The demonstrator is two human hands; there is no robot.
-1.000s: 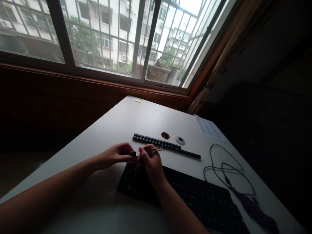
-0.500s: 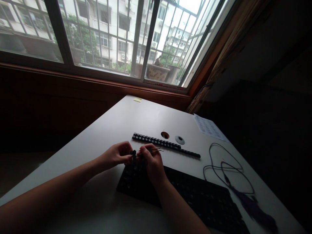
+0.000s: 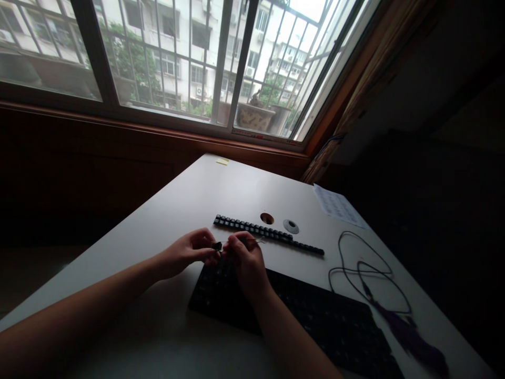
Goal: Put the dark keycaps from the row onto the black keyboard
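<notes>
My left hand (image 3: 191, 251) pinches a small black keycap (image 3: 216, 246) between thumb and fingertips, over the upper left corner of a black keyboard (image 3: 315, 310). Close beside it, my right hand (image 3: 249, 260) is closed around a thin wire keycap puller (image 3: 259, 241). One end of the wire sticks out to the right; the other end reaches toward the keycap. Whether wire and cap touch is too small to tell. Behind the hands lie rows of loose black keycaps (image 3: 252, 228), lined up on the white table. My right forearm hides part of the keyboard.
The white table (image 3: 165, 210) has a round cable hole (image 3: 267, 218) with a grey cover (image 3: 291, 227) beside it. At the right lie a looped black cable (image 3: 355, 271), a dark purple item (image 3: 414, 337) and a printed sheet (image 3: 341, 205). A yellow note (image 3: 222, 161) lies at the far corner.
The keycap has turned in my left fingers and now looks tilted. The puller's wire end at the right has shifted slightly. Both arms stay nearly in place.
</notes>
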